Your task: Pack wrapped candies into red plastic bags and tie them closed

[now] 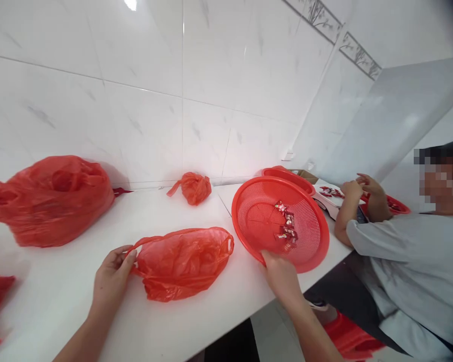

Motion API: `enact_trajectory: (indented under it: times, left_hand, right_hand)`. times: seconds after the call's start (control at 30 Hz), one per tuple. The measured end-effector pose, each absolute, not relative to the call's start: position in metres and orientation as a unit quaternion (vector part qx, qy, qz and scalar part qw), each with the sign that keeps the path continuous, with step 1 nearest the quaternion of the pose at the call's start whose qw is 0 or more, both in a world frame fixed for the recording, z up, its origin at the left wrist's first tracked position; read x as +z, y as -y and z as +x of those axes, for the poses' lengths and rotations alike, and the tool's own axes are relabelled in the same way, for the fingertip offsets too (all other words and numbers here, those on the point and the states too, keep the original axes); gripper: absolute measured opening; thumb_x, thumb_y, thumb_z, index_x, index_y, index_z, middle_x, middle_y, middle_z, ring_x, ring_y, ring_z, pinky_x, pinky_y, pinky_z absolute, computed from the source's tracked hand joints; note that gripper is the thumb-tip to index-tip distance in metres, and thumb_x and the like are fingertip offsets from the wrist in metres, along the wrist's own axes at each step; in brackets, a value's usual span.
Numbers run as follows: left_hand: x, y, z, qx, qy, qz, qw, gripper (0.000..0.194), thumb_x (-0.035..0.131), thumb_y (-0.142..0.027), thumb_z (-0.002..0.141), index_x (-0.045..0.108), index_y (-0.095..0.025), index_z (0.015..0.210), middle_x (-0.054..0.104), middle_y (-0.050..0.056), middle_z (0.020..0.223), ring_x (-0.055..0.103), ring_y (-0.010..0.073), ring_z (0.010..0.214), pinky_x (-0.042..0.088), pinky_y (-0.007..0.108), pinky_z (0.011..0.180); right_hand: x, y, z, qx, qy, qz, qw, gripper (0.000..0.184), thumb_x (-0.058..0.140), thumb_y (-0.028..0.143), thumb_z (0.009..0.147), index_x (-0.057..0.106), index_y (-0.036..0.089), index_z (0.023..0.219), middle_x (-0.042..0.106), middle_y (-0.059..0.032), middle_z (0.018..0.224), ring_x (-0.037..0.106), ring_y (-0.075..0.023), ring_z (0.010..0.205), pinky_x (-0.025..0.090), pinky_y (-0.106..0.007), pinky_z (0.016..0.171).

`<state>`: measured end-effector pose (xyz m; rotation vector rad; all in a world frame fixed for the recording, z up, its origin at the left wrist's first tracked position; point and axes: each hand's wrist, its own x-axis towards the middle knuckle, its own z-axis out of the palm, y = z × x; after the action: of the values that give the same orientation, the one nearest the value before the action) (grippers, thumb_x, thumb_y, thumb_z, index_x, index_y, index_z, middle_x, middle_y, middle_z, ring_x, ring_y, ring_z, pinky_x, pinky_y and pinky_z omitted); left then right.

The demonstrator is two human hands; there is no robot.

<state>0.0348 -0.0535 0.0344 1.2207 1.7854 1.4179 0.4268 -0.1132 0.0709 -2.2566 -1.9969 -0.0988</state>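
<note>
My left hand (115, 274) pinches the left handle of a red plastic bag (184, 261), which lies on the white table with its mouth spread open. No contents can be made out in it. My right hand (281, 276) grips the near rim of a round red mesh basket (249, 216), tilted so that its inside faces me. Several small wrapped sweets (287, 229) lie in the basket, toward its right side. Bag and basket are close together but apart.
A large, full red bag (60, 201) stands at the left back, a small knotted red bag (195, 188) by the wall. Another red basket (287, 178) and a scale (328, 206) are beyond mine. On the right sits a co-worker (411, 271) with both hands raised over the table.
</note>
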Motion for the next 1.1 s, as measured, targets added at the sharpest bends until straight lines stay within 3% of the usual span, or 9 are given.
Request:
enact_trajectory:
  times: [0.1,0.27,0.67,0.93,1.1]
  left_hand:
    - [0.034,0.054,0.035,0.521,-0.673,0.45,0.272,0.041,0.058,-0.056,0.072,0.062,-0.023,0.097,0.065,-0.002,0.073,0.062,0.0212,0.071,0.048,0.033,0.067]
    - [0.036,0.053,0.036,0.483,-0.704,0.444,0.273,0.038,0.059,-0.052,0.073,0.061,-0.027,0.1,0.066,-0.003,0.079,0.062,0.0204,0.079,0.045,0.03,0.072]
    - [0.02,0.043,0.024,0.481,-0.696,0.449,0.288,0.046,0.058,-0.058,0.068,0.06,-0.028,0.102,0.067,-0.001,0.086,0.063,0.0234,0.084,0.045,0.034,0.08]
    - [0.014,0.036,0.02,0.487,-0.686,0.447,0.304,0.044,0.059,-0.059,0.069,0.06,-0.03,0.103,0.068,-0.002,0.083,0.064,0.0229,0.083,0.045,0.033,0.077]
    - [0.024,0.041,0.025,0.466,-0.709,0.45,0.279,0.038,0.059,-0.053,0.073,0.06,-0.031,0.104,0.066,-0.003,0.08,0.062,0.0213,0.084,0.043,0.03,0.073]
  right_hand:
    - [0.059,0.126,0.421,-0.039,0.666,-0.742,0.063,0.026,0.048,0.02,0.086,0.059,0.02,0.11,0.067,-0.0118,0.098,0.062,-0.0259,0.088,0.039,-0.032,0.072]
    - [0.061,0.131,0.421,-0.039,0.661,-0.746,0.076,0.028,0.048,0.02,0.086,0.058,0.02,0.112,0.066,-0.0092,0.101,0.061,-0.0231,0.092,0.04,-0.029,0.077]
    - [0.08,0.12,0.418,-0.053,0.667,-0.743,0.035,0.014,0.051,0.028,0.087,0.061,0.019,0.091,0.067,-0.0085,0.089,0.064,-0.0226,0.081,0.041,-0.029,0.068]
    - [0.1,0.108,0.428,-0.038,0.681,-0.73,0.04,0.024,0.053,0.043,0.086,0.06,0.019,0.089,0.07,-0.007,0.083,0.066,-0.0242,0.078,0.038,-0.028,0.06]
    - [0.118,0.105,0.437,0.031,0.689,-0.724,0.028,0.041,0.041,0.054,0.089,0.062,0.018,0.09,0.069,-0.0095,0.079,0.065,-0.0262,0.077,0.04,-0.031,0.066]
